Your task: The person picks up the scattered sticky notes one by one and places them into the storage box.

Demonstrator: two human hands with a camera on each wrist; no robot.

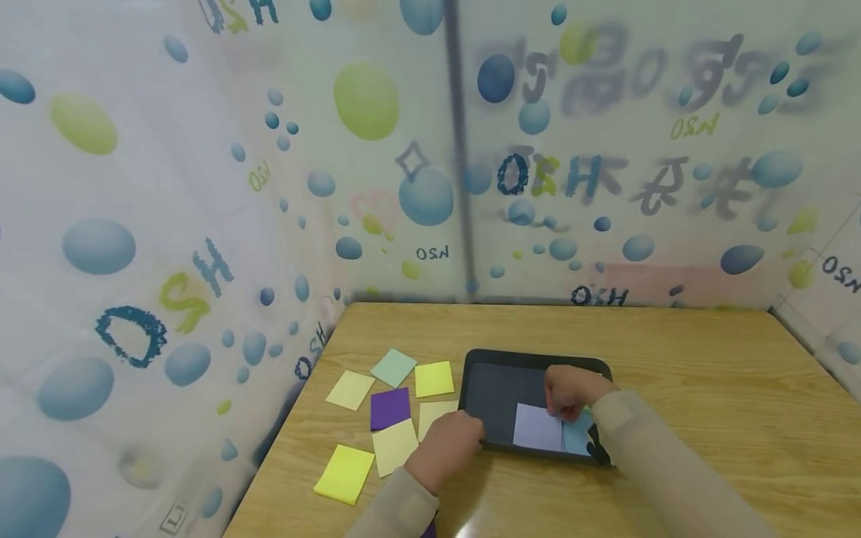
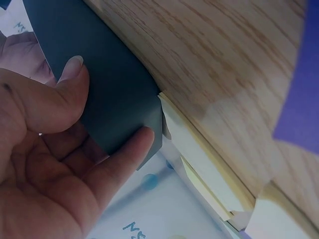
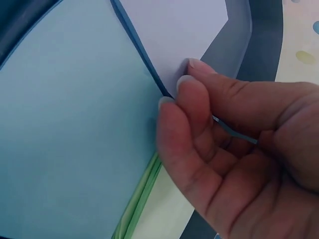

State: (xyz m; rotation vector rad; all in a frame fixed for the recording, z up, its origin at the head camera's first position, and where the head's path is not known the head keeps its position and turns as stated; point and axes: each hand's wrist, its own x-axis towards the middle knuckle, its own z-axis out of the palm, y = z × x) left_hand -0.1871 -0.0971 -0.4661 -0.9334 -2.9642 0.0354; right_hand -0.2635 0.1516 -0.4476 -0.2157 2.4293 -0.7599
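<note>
A black tray lies on the table, and my left hand grips its near left corner. In the left wrist view, the thumb and index finger press the tray's dark outer wall. Inside the tray sits a lavender sticky note pad, flat at the near side. Its far right corner is pinched by my right hand, seen close in the right wrist view. Beside it lies a light blue sticky note pad, partly hidden in the head view. A pale pad with green edges shows beyond the blue one.
Left of the tray are several loose pads: a bright yellow pad, a purple pad, a pale green pad and cream ones. A patterned curtain borders the wooden table at the back and left.
</note>
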